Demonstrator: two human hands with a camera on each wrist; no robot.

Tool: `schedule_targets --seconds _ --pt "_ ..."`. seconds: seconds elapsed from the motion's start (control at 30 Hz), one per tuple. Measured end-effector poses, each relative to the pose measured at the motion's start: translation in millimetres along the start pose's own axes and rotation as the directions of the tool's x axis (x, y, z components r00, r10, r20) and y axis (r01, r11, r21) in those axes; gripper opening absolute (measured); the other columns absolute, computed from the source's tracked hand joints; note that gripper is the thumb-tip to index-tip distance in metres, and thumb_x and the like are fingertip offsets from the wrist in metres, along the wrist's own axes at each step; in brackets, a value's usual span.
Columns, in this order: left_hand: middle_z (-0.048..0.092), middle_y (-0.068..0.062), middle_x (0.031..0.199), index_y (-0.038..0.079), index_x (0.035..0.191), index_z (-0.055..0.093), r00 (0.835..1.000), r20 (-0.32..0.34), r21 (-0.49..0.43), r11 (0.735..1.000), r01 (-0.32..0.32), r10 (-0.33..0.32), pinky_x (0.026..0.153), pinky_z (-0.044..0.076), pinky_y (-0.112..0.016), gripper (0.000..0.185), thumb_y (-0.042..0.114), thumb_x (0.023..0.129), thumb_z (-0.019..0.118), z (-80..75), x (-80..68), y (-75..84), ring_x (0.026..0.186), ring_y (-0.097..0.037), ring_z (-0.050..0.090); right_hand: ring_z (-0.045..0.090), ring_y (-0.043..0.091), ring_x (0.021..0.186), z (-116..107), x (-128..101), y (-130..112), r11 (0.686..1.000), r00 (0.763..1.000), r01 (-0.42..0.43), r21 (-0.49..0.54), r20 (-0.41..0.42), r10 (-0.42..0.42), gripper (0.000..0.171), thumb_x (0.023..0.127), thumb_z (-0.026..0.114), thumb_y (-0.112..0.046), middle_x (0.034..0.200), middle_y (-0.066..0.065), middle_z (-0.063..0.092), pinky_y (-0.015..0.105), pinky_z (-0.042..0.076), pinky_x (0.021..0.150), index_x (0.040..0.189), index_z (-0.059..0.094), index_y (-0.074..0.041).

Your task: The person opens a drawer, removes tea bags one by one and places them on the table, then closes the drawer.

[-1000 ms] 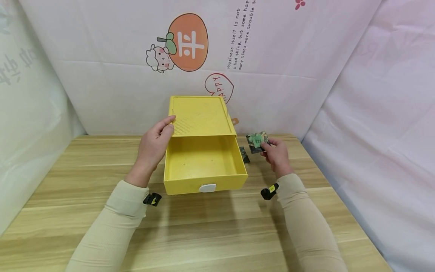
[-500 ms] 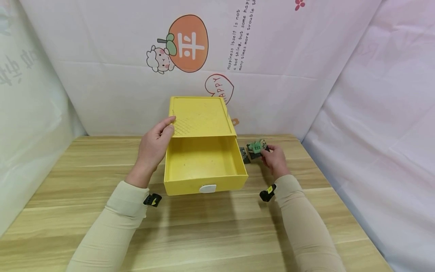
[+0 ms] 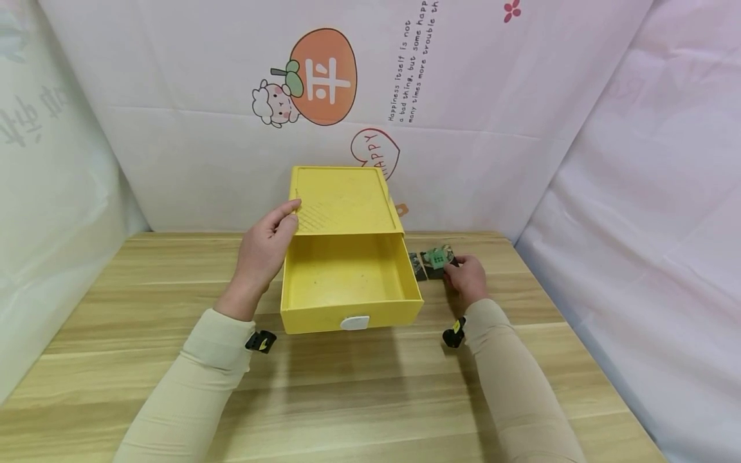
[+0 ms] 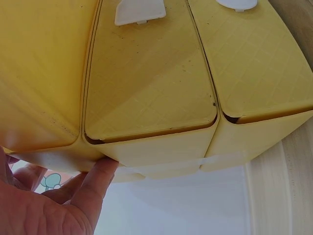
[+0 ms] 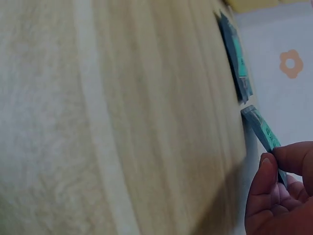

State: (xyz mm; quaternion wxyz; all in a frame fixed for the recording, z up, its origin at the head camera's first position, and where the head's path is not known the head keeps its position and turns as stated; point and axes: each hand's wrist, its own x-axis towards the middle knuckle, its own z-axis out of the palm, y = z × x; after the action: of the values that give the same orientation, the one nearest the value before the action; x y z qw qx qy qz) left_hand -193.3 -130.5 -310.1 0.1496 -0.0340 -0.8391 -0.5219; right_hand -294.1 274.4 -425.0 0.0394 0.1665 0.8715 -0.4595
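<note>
A yellow plastic drawer box (image 3: 341, 202) stands at the back of the wooden table, its drawer (image 3: 347, 283) pulled out and empty. My left hand (image 3: 267, 241) holds the box's left front corner, thumb on the top edge; the left wrist view shows the box's side (image 4: 146, 88) and my thumb (image 4: 95, 183) against it. My right hand (image 3: 466, 278) pinches a small green-and-dark packet (image 3: 438, 259), lowered close to the table right of the drawer. A second dark packet (image 3: 418, 265) lies beside it on the table. In the right wrist view my fingers (image 5: 274, 181) pinch the packet (image 5: 261, 129) near the other packet (image 5: 234, 56).
The wooden table (image 3: 347, 386) stretches toward me in front of the drawer. White printed sheets (image 3: 202, 141) hang behind and to the left, and a pale pink sheet (image 3: 648, 225) closes the right side close to the table's edge.
My right hand has lowered the packet and moved it left, from above the table down beside the other packet. The left hand and the drawer have stayed put.
</note>
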Motion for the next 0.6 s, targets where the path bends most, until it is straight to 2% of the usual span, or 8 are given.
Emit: schedule_targets --seconds 0.1,0.17,0.27,0.33,0.6 --pt "0.04 0.001 0.062 0.031 0.15 0.059 1.0 0.002 0.0 1.0 0.0 0.0 0.053 0.029 -0.034 0.048 0.046 0.108 0.041 -0.2 -0.1 -0.7 0.051 -0.012 0.024 0.069 0.016 0.088 0.3 0.4 1.3 0.992 1.0 0.024 -0.121 -0.016 -0.026 0.053 0.106 0.057 -0.022 0.128 0.023 0.068 0.031 0.056 0.084 0.152 0.047 0.003" --pt "0.04 0.001 0.062 0.032 0.15 0.059 1.0 0.004 0.0 1.0 0.0 0.0 0.053 0.028 -0.034 0.048 0.046 0.108 0.041 -0.2 -0.2 -1.2 0.051 -0.012 0.024 0.069 0.025 0.102 0.3 -0.8 2.0 0.982 0.999 0.042 -0.184 -0.025 -0.047 0.052 0.106 0.056 -0.024 0.132 0.024 0.066 0.04 0.053 0.098 0.15 0.05 0.004" --pt "0.043 0.0 0.063 0.031 0.15 0.059 1.0 0.007 -0.003 1.0 0.0 0.0 0.052 0.028 -0.033 0.048 0.046 0.108 0.041 -0.1 -0.4 -1.6 0.05 -0.011 0.024 0.06 0.037 0.124 0.8 -1.7 3.0 0.962 0.997 0.062 -0.264 -0.03 -0.073 0.052 0.105 0.055 -0.026 0.14 0.026 0.061 0.05 0.044 0.112 0.146 0.052 0.005" --pt "0.044 -0.001 0.064 0.031 0.15 0.058 1.0 0.008 -0.005 1.0 0.0 0.0 0.051 0.028 -0.033 0.049 0.047 0.108 0.041 -0.1 -0.5 -1.7 0.05 -0.011 0.024 0.053 0.042 0.132 1.7 -1.2 3.4 0.949 0.996 0.067 -0.31 -0.035 -0.082 0.051 0.105 0.055 -0.027 0.145 0.027 0.056 0.052 0.041 0.114 0.144 0.053 0.006" --pt "0.044 -0.002 0.065 0.032 0.15 0.058 1.0 0.008 -0.011 1.0 0.001 -0.001 0.051 0.027 -0.032 0.049 0.047 0.108 0.041 -0.3 -0.4 -1.3 0.05 -0.011 0.024 0.056 0.042 0.129 6.0 3.9 5.1 0.915 0.994 0.066 -0.398 -0.055 -0.096 0.05 0.103 0.055 -0.028 0.142 0.027 0.058 0.052 0.044 0.111 0.141 0.055 0.006"
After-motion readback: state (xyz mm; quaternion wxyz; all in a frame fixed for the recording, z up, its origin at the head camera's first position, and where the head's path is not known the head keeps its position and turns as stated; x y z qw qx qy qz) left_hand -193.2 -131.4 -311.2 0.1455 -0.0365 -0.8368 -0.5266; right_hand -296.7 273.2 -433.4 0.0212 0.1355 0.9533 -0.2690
